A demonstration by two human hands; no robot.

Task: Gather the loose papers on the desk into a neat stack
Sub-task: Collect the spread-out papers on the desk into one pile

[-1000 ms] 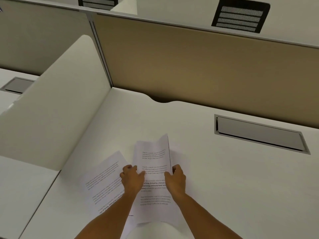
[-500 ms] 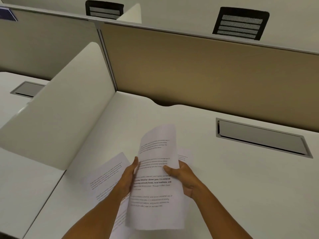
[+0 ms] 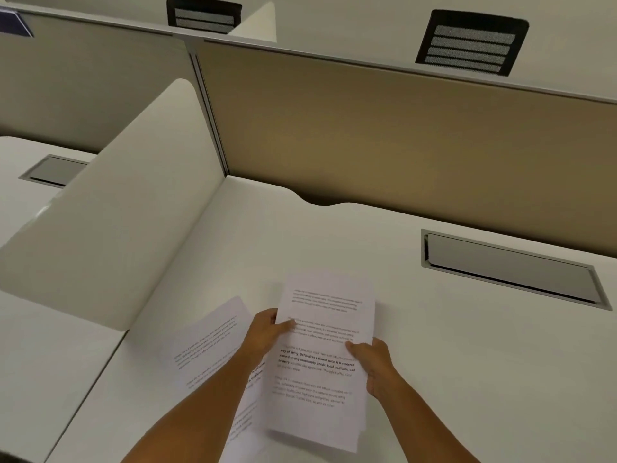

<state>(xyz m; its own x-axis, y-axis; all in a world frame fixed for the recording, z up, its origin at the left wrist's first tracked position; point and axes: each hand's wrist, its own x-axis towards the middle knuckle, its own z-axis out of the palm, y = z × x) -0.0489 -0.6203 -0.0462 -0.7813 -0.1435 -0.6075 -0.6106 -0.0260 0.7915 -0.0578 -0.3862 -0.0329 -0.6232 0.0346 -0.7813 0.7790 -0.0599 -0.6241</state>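
**Both hands on a sheaf of printed pages**

Nearest, 2 bare forearms come in from the bottom edge. The held sheaf (image 3: 320, 359) sits btwn the hands, w/ printed text facing up; at its near right corner a few page edges show, not quite flush. Can't tell whether its near end touches the counter (image 3: 467, 362). Left hand (image 3: 265, 332) is closed on the sheaf's left edge, thumb on top of the page. Right hand (image 3: 374, 365) is closed on the right edge, thumb on top, fingers underneath.

Just left of the sheaf, partly under the left forearm, loose sheets (image 3: 210, 342) lie flat on the white counter, angled, text up. More printed paper shows below the forearm near the bottom edge.

Farther right, well apart from the papers, a grey cable hatch (image 3: 510, 265) is set in the counter. On the left a white side divider (image 3: 117, 222) stands. At the far edge a tan partition panel (image 3: 400, 135) runs across; beyond it, 2 dark mesh chair backs (image 3: 470, 41).
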